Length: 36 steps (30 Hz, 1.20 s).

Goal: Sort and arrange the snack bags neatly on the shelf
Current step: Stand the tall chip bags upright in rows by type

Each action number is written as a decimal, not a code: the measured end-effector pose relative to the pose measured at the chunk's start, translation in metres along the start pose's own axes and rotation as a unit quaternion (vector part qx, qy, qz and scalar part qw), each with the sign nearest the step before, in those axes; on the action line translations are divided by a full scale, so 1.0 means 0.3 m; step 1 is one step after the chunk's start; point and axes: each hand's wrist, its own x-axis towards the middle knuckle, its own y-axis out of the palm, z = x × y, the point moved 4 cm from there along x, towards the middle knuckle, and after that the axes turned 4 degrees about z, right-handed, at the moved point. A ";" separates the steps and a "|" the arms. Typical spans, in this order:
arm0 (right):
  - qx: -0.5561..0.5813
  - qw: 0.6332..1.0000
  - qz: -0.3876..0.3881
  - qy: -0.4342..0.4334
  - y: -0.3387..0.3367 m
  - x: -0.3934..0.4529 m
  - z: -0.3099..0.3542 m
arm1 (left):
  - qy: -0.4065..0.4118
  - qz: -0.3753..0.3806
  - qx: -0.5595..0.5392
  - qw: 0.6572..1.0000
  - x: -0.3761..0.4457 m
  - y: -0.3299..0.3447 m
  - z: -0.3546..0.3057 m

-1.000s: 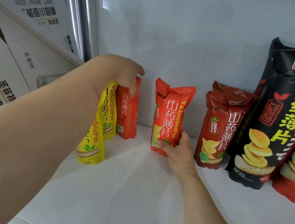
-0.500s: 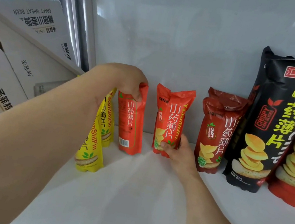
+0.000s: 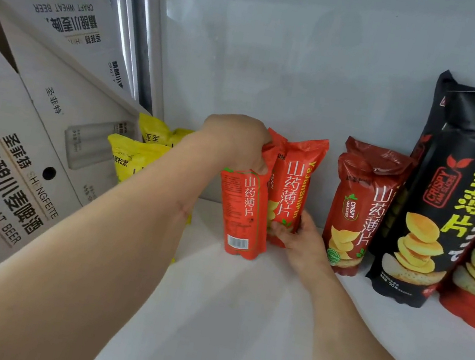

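The left hand [image 3: 237,145] pinches the top of a small orange bag [image 3: 243,212] on the shelf [image 3: 236,322]; the right hand [image 3: 302,239] holds its twin [image 3: 292,186] low; they look light, puffy, crinkly, easy to crush.

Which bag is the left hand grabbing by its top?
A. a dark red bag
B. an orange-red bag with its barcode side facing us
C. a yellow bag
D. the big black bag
B: the left hand pinches the top of the orange-red snack bag, whose barcode side faces the camera, while the yellow bags sit behind the arm, untouched.
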 end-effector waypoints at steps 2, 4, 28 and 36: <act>0.001 1.000 0.000 -0.005 -0.002 -0.003 0.001 | 0.009 -0.014 0.004 1.000 -0.004 -0.008 -0.019; 0.004 1.000 0.010 -0.010 -0.002 -0.004 0.000 | 0.016 -0.016 0.006 1.000 -0.007 -0.004 -0.033; 0.014 0.997 0.069 -0.031 -0.002 -0.139 0.044 | -0.010 -0.014 -0.794 0.608 -0.061 0.515 -0.026; -0.017 0.998 0.042 -0.038 -0.013 -0.156 0.060 | 0.026 0.044 -0.764 0.644 -0.050 0.565 -0.025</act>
